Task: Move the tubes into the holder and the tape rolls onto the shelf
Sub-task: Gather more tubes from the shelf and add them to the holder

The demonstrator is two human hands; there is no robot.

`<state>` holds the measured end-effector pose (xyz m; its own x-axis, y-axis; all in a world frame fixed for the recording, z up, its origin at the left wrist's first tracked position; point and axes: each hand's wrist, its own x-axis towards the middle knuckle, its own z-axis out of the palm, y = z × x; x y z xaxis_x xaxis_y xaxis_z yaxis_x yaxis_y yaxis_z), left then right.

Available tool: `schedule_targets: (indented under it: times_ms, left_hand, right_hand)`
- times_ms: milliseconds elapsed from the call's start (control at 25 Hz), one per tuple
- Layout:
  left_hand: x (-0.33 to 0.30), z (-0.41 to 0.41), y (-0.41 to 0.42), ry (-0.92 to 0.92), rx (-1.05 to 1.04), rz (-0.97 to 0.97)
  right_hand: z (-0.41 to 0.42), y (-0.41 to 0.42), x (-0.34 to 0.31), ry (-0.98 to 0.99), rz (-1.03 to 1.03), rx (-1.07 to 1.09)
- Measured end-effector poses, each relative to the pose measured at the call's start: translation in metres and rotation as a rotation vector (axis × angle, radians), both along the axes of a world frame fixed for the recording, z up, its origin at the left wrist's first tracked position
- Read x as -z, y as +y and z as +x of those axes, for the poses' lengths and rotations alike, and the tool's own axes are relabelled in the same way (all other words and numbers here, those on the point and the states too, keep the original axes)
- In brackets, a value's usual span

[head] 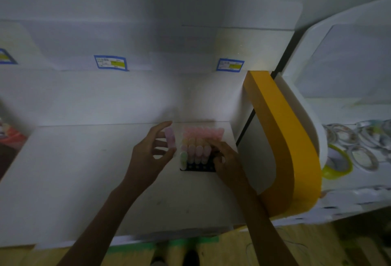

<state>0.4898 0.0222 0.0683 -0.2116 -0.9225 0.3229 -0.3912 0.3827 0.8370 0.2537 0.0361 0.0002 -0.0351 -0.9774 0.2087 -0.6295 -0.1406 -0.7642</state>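
Head view: left hand (152,151) pinches a pink tube (170,138); right hand (227,161) grips the holder (197,168) edge.

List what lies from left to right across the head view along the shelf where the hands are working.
left hand → pale pink tube held in its fingers → black holder filled with pastel tubes → right hand → yellow divider → tape rolls

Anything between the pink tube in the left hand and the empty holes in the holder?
Nothing visible. The pink tube sits left of the holder; its near row of holes is open, the right hand resting at its right edge.
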Motion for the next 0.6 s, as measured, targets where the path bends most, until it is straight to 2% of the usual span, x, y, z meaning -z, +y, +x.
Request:
schedule_targets:
  times_ms: [160, 400, 600]
  left_hand:
    - [-0.003, -0.004, 0.0, 0.019, 0.003, 0.0]
    - [-0.007, -0.007, 0.004, 0.05, 0.027, -0.013]
    - [-0.007, -0.008, 0.008, 0.053, 0.044, -0.037]
  right_hand:
    - [0.007, 0.008, -0.009, 0.046, -0.034, 0.045]
    - [0.008, 0.005, -0.001, 0.272, 0.148, 0.099]
    - [0.014, 0.007, -0.005, 0.218, 0.208, 0.097]
